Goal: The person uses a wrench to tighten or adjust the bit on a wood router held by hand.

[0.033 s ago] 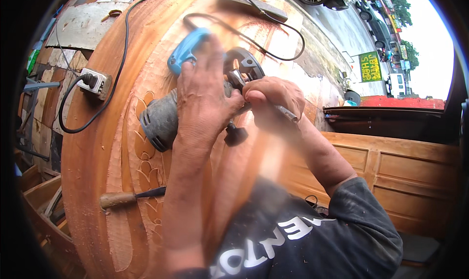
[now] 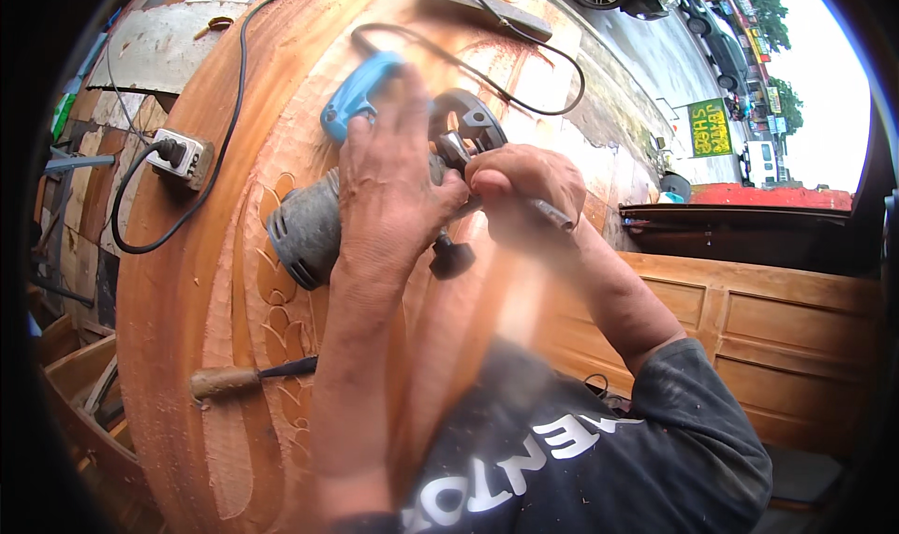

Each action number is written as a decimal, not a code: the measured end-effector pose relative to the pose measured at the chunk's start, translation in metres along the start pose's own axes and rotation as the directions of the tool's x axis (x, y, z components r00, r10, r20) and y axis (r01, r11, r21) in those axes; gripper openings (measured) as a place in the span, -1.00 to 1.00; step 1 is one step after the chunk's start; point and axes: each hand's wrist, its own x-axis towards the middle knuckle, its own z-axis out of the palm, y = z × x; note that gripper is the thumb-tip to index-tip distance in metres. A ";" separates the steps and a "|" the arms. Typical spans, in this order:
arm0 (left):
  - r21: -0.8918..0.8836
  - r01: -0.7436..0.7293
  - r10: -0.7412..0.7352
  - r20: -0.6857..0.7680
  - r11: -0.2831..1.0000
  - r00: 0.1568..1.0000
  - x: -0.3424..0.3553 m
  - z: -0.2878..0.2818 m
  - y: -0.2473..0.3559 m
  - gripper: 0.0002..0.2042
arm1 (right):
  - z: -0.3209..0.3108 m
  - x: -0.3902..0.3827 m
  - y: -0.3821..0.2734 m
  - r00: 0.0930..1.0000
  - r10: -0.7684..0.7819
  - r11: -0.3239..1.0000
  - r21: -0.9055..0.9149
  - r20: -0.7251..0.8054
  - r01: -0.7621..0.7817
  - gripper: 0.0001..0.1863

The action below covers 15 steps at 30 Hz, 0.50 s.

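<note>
Left hand clamped over grey-and-blue power tool lying on carved wooden slab, mid-frame. Right hand at 3 o'clock of it, fist closed round thin metal wrench (tip juts right) at tool head. Wood-handled chisel at 7 o'clock; power socket at 9 o'clock.
</note>
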 end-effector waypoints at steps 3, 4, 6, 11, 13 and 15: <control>0.047 -0.023 0.023 -0.015 0.999 1.000 0.000 0.002 -0.002 0.09 | -0.004 0.003 0.008 0.996 0.071 0.987 -0.145 0.048 -0.063 -0.86; 0.046 -0.022 0.023 -0.021 0.999 1.000 0.001 0.004 -0.003 0.08 | -0.003 0.005 0.011 0.993 0.116 0.981 -0.162 0.034 -0.109 -0.86; 0.058 -0.019 0.020 -0.030 0.998 0.999 0.003 0.004 -0.004 0.08 | 0.005 0.006 0.010 0.945 0.322 0.947 0.034 -0.060 -0.321 -0.87; 0.081 -0.050 0.056 -0.075 0.995 0.996 0.000 0.006 -0.008 0.06 | 0.011 0.036 -0.033 0.821 0.496 0.785 0.548 -0.282 -0.287 -0.74; 0.042 -0.085 0.089 -0.086 0.995 0.992 0.001 0.007 -0.009 0.06 | 0.007 0.046 -0.030 0.832 0.493 0.743 0.620 -0.255 -0.250 -0.61; 0.056 -0.069 0.072 -0.055 0.996 0.996 0.002 0.006 -0.005 0.06 | 0.007 0.048 -0.024 0.885 0.424 0.780 0.575 -0.193 -0.248 -0.54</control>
